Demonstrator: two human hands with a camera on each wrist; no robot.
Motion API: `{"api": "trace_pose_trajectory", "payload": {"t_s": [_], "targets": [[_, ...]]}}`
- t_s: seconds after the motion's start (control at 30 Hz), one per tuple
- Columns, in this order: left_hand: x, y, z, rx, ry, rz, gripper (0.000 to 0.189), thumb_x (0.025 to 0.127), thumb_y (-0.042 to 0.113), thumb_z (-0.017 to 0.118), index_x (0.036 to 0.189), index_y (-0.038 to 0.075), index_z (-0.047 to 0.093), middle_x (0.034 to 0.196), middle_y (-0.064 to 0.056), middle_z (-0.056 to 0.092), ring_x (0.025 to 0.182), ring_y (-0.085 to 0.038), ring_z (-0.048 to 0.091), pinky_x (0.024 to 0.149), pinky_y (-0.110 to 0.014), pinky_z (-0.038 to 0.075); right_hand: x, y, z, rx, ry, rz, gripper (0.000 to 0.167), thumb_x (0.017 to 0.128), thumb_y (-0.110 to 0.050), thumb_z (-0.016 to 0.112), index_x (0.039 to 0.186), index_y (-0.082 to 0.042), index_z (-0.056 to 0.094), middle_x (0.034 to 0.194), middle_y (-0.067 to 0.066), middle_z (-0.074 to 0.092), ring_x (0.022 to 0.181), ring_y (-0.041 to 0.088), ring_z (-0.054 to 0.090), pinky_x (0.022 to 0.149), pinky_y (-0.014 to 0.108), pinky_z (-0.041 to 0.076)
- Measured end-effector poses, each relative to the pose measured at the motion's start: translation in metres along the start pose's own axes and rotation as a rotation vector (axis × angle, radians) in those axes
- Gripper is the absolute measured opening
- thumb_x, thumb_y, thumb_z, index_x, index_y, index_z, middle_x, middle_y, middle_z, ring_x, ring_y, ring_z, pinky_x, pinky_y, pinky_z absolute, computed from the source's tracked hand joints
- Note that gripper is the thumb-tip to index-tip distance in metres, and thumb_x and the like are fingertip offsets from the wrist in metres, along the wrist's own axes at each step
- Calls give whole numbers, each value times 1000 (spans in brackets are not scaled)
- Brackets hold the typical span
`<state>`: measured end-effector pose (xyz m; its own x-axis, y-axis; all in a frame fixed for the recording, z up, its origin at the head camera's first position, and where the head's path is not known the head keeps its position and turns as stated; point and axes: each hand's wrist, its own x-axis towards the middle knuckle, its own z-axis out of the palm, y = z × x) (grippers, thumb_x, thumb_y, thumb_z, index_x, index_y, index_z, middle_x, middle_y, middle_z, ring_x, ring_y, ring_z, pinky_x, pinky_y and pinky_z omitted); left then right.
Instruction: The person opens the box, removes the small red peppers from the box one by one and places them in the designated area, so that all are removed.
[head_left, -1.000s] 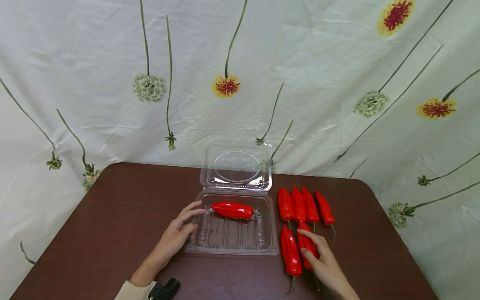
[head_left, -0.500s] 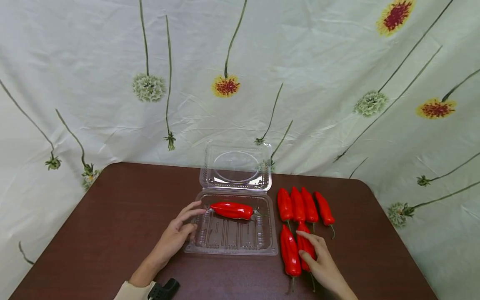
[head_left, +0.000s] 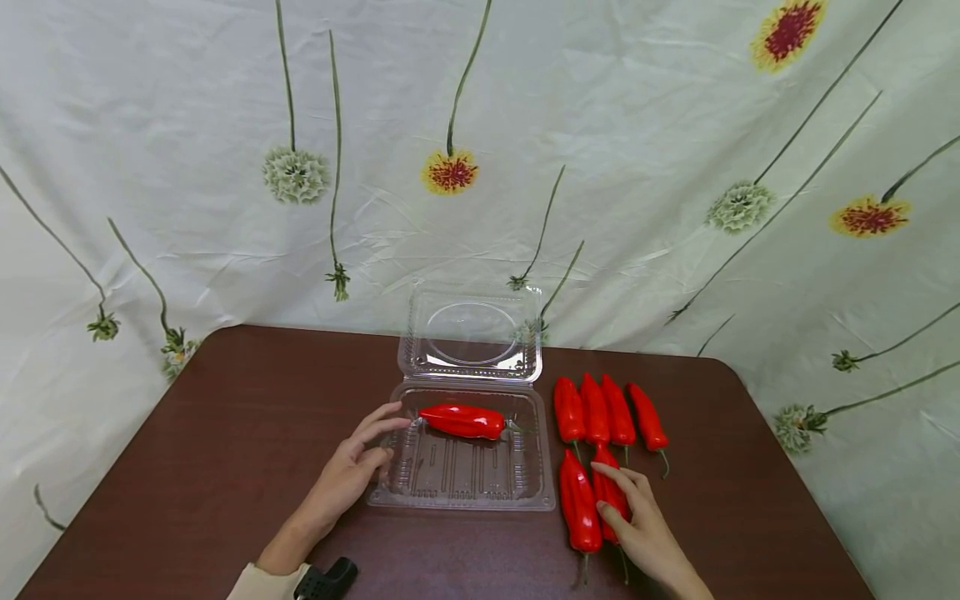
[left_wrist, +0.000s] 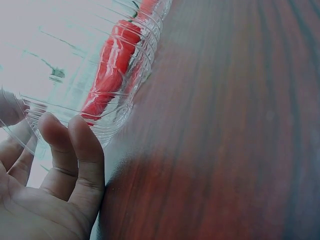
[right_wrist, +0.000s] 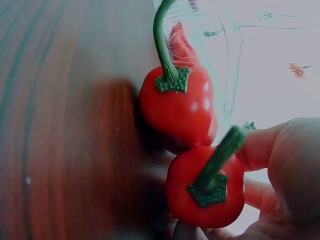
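A clear plastic clamshell box (head_left: 465,492) stands with its lid up, one red chili pepper (head_left: 461,421) lying crosswise inside it. My left hand (head_left: 352,462) rests at the box's left rim, fingers loosely extended against the plastic; the left wrist view has the fingertips (left_wrist: 82,125) right at the clear wall. To the right of the box, my right hand (head_left: 643,521) grips a chili pepper (right_wrist: 205,187) between thumb and fingers, its green stem toward the wrist. Another chili pepper (head_left: 580,504) lies close along its left side, between it and the box.
Several more red chili peppers (head_left: 596,408) lie in a row behind the held one, at the right of the box. The dark brown table (head_left: 285,400) ends at a flower-printed cloth (head_left: 637,167). The raised lid (head_left: 472,333) stands at the far edge.
My right hand has shifted slightly left, bringing the gripped pepper closer to its neighbour, and its stem has swung left. The left hand and the box stay in place.
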<state>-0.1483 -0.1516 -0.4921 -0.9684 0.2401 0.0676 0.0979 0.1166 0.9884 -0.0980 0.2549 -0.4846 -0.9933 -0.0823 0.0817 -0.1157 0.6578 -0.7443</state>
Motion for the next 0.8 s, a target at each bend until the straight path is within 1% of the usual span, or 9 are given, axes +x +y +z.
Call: {"api": "trace_pose_trajectory", "payload": {"t_s": [0.27, 0.5, 0.8], "targets": [[0, 0, 0, -2, 1, 3, 43, 97, -5, 46, 138, 4, 56, 160, -3, 28, 64, -9, 49, 62, -24, 48, 0, -1, 0, -31, 25, -18, 48, 86, -2, 69, 132, -16, 62, 127, 18, 50, 113, 29, 53, 88, 39, 45], [0, 0, 0, -3, -1, 7, 43, 98, -5, 45, 138, 4, 56, 160, -4, 28, 64, -9, 49, 61, -24, 48, -2, -3, -1, -28, 21, -18, 47, 86, -2, 70, 130, -15, 63, 125, 18, 50, 112, 30, 53, 87, 42, 45], [0, 0, 0, -5, -1, -1, 43, 97, -6, 45, 138, 4, 56, 161, -3, 28, 64, -9, 48, 61, -24, 48, -1, -3, 0, -30, 33, -41, 48, 86, -3, 71, 131, -16, 63, 126, 16, 50, 113, 27, 52, 87, 40, 45]]}}
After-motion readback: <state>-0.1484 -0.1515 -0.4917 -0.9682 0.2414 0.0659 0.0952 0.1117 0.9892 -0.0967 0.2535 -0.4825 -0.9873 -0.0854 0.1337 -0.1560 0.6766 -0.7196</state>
